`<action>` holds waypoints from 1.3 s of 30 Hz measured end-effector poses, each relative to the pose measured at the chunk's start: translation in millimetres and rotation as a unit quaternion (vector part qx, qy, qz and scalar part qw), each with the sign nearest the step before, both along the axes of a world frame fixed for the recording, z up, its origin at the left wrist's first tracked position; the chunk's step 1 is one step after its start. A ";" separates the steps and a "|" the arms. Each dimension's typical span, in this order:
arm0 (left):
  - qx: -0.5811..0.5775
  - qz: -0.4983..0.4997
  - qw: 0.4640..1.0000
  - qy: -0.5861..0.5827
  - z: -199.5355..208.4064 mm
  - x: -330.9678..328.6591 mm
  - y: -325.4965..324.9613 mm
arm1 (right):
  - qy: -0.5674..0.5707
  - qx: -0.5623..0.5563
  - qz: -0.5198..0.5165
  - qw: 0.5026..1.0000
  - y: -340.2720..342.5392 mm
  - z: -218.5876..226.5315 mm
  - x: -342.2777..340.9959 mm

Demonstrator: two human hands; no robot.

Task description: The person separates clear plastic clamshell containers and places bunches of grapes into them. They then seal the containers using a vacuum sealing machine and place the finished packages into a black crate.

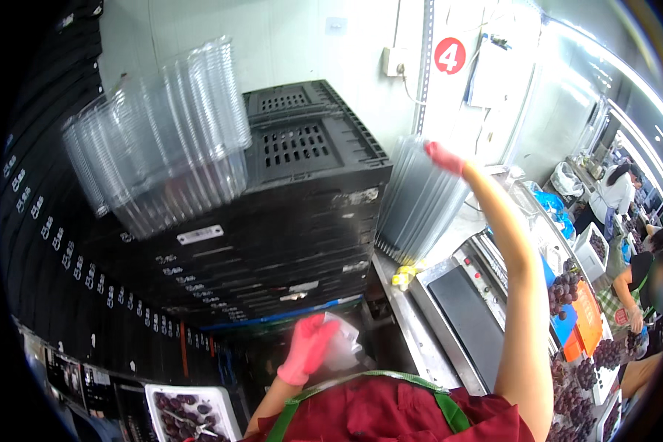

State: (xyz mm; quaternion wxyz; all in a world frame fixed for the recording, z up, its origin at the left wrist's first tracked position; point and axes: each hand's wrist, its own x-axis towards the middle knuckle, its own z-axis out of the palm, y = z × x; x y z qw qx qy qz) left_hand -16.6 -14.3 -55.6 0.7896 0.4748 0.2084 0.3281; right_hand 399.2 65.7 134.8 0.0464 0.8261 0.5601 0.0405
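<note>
My left hand [307, 349], in a pink glove, is low in front of my body, its fingers closed on a crumpled, whitish, see-through sheet [342, 345]. Whether that is film or a thin bag, I cannot tell. Reaching far forward, my right hand [446, 159], also pink-gloved, has its fingers bent over the upper end of a tall nested stack of clear plastic containers [422, 202]. How many of them it grips is hidden. The stack stands on the metal bench [412, 331], between black crates [302, 214] and a flat machine with a dark plate [468, 313].
More clear containers [169, 132] lean on the crates at left. A white tub of grapes [191, 412] sits at lower left. Yellow tape [404, 277] lies beside the machine. Grapes [565, 291] and an orange tray [586, 317] are at right, where other people [615, 188] work.
</note>
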 end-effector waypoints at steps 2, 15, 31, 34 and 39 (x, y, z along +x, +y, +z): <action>-0.007 -0.011 1.000 0.021 -5.0 6.7 4.5 | 0.292 0.266 -0.146 0.907 -18.2 -49.1 29.3; -0.087 -0.115 0.989 0.039 7.7 39.3 -0.4 | 0.013 0.057 0.086 0.995 10.8 -80.5 111.4; 0.008 -0.122 0.992 0.014 -1.4 42.2 1.8 | 0.049 0.404 -0.292 0.865 -27.0 -43.1 8.3; -0.019 -0.097 0.995 0.010 -3.1 41.1 4.0 | 0.172 0.611 -0.229 0.738 -66.1 -8.1 -3.0; 0.044 -0.052 0.998 0.006 31.7 68.7 3.8 | 0.216 0.545 -0.046 0.809 -159.1 49.4 -73.7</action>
